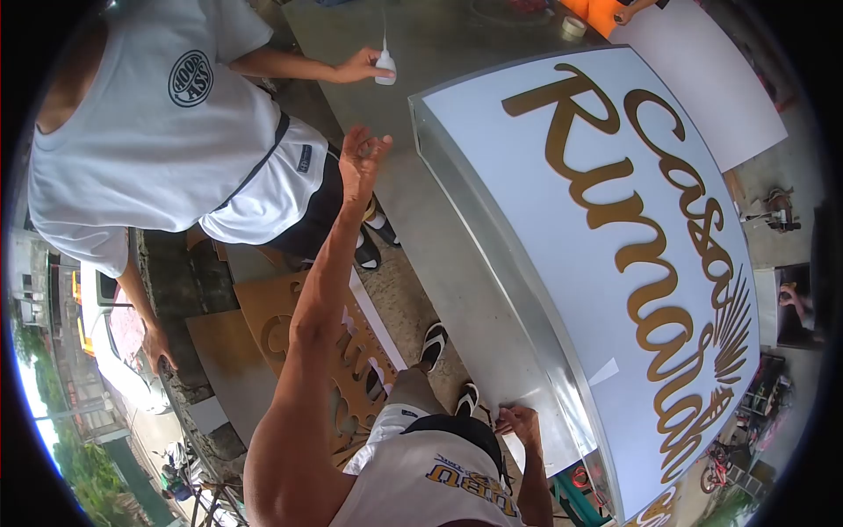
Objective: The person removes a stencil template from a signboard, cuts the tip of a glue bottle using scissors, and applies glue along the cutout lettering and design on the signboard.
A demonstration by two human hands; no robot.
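Observation:
My left hand (362, 165) is raised over the edge of the metal-topped table, fingers apart and slightly bent, holding nothing. Low at the table's near side is my right hand (518, 423), its fingers curled in; whatever they may hold is hidden. Between my hands and the far side lies a large white sign box (553, 237) with metal side walls and raised gold-brown script letters (645, 237). A small white triangular piece (604, 371) rests at its edge. Beyond my left hand, a co-worker's hand (358, 67) holds a small white bottle (385, 67) with a thin tip.
The co-worker in a white shirt (167, 132) stands at my left. Cut-out brown boards (281, 325) lie low beside my legs. A tape roll (573, 28) sits at the table's far end, near a person in orange (593, 16) and a white sheet (694, 70).

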